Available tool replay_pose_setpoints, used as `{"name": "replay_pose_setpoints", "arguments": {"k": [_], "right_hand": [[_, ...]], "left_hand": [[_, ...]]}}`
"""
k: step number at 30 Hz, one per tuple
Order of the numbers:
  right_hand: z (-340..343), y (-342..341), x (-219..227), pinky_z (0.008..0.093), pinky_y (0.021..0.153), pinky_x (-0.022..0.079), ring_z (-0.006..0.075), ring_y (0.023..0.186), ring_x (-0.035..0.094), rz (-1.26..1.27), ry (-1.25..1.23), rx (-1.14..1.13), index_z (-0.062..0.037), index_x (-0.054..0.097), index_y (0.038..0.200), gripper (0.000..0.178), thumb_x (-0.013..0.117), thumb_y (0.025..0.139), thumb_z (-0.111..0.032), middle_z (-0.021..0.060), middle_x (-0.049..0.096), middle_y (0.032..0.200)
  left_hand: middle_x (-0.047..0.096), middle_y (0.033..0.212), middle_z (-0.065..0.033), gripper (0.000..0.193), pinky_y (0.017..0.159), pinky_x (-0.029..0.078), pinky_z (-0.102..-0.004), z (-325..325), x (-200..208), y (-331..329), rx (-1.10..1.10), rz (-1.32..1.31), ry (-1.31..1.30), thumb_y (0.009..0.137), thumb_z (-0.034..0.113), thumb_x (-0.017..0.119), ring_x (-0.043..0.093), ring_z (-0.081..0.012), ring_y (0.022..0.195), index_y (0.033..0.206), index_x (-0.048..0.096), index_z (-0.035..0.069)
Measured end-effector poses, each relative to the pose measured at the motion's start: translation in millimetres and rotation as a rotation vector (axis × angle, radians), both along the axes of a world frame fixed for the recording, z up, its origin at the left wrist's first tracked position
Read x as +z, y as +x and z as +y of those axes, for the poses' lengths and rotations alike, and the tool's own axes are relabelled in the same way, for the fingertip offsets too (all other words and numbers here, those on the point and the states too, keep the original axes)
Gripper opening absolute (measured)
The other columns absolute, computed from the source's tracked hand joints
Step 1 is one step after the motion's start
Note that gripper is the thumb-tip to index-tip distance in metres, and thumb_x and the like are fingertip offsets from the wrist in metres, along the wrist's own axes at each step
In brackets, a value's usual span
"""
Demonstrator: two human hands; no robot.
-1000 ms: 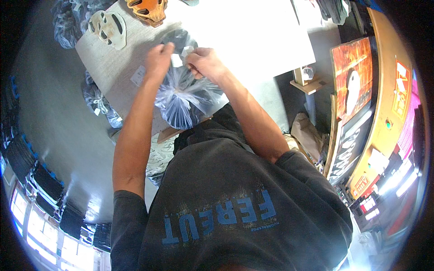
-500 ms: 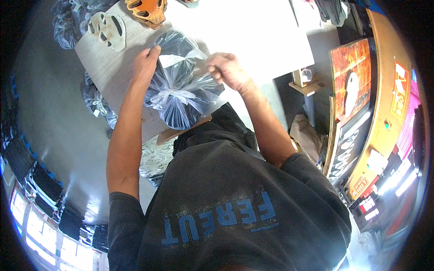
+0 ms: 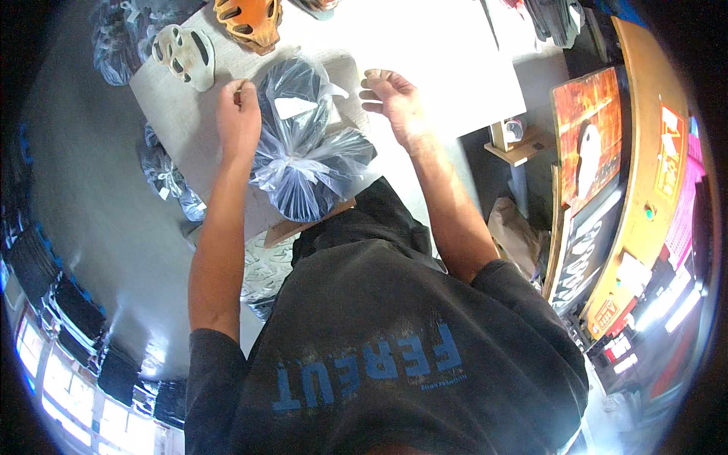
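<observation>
A clear plastic bag with dark contents (image 3: 307, 155) lies at the near edge of the table, its film gathered into a knot-like bunch. On its far part sits a white label (image 3: 294, 108). Just left of the bag is my left hand (image 3: 239, 117), its fingers curled in; whether anything is between them is hidden. My right hand (image 3: 396, 106) hovers to the right, apart from the bag, fingers spread and holding nothing.
On the table (image 3: 182, 125), a pale cut-out piece with holes (image 3: 184, 57) and an orange one (image 3: 249, 23) lie beyond the bag. More dark wrapped bundles (image 3: 163, 167) stand beside the table's left edge. Wooden panels (image 3: 588, 136) lean at the right.
My left hand has moved left, off the bag's far part. My right hand has lifted away from the bag, and its fingers have spread. The bag stays in place.
</observation>
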State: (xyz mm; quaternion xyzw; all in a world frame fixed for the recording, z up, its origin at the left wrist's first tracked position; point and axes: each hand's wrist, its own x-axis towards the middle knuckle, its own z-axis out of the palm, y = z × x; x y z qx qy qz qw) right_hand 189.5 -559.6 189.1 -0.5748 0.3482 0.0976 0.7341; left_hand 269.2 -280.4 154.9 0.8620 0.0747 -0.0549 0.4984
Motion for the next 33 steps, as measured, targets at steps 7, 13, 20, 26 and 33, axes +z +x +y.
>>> {"name": "replay_pose_setpoints", "arguments": {"k": [7, 13, 20, 26, 33], "right_hand": [[98.5, 26.3, -27.7, 0.0449, 0.106, 0.051, 0.0372, 0.103, 0.073, -0.553, -0.810, 0.632, -0.0077, 0.079, 0.106, 0.030, 0.065, 0.080, -0.006, 0.0160, 0.078, 0.106], [22.7, -34.8, -25.5, 0.0429, 0.101, 0.057, 0.0380, 0.114, 0.073, -0.319, -0.738, 0.537, -0.0018, 0.078, 0.120, 0.032, 0.059, 0.094, -0.005, 0.0211, 0.077, 0.115], [-36.2, -114.8, 3.6, 0.0385, 0.098, 0.058, 0.0290, 0.107, 0.076, 0.131, -0.654, 0.526, -0.0011, 0.077, 0.125, 0.034, 0.064, 0.102, -0.022, 0.0210, 0.079, 0.115], [-50.3, -175.5, -2.7, 0.0363, 0.094, 0.057, 0.0210, 0.104, 0.075, 0.377, -0.542, 0.518, -0.0013, 0.077, 0.128, 0.038, 0.066, 0.103, -0.028, 0.0154, 0.082, 0.111], [-60.5, -216.6, 3.2, 0.0390, 0.098, 0.057, 0.0300, 0.104, 0.077, 0.294, -0.517, 0.603, -0.0014, 0.078, 0.120, 0.037, 0.059, 0.103, -0.029, 0.0185, 0.081, 0.107]], "left_hand": [[0.069, 0.107, -0.0048, 0.031, 0.078, 0.056, -0.0286, -1.9, 34.0, -21.1, 0.152, 0.085, -0.176, 0.107, 0.016, 0.062, 0.065, -0.0122, 0.089, 0.134, 0.066, 0.001], [0.073, 0.126, -0.0136, 0.036, 0.102, 0.055, -0.0422, -15.4, 62.0, -29.9, -0.328, -0.285, 0.219, 0.105, 0.017, 0.065, 0.071, -0.0293, 0.114, 0.138, 0.065, 0.001], [0.031, 0.176, -0.0168, 0.074, 0.134, 0.020, -0.0511, -13.2, 21.8, -25.4, -0.992, -0.120, 0.690, 0.107, 0.044, 0.056, 0.027, -0.0328, 0.164, 0.166, 0.039, 0.003], [0.019, 0.179, -0.0211, 0.090, 0.133, 0.008, -0.0606, 4.7, 2.7, -26.3, -0.739, -0.173, 0.794, 0.105, 0.054, 0.056, 0.013, -0.0415, 0.166, 0.171, 0.022, 0.003], [0.019, 0.180, -0.0164, 0.092, 0.134, 0.007, -0.0592, -5.5, -0.3, -26.0, -0.618, -0.436, 0.771, 0.103, 0.054, 0.059, 0.011, -0.0363, 0.168, 0.171, 0.023, 0.002]]}}
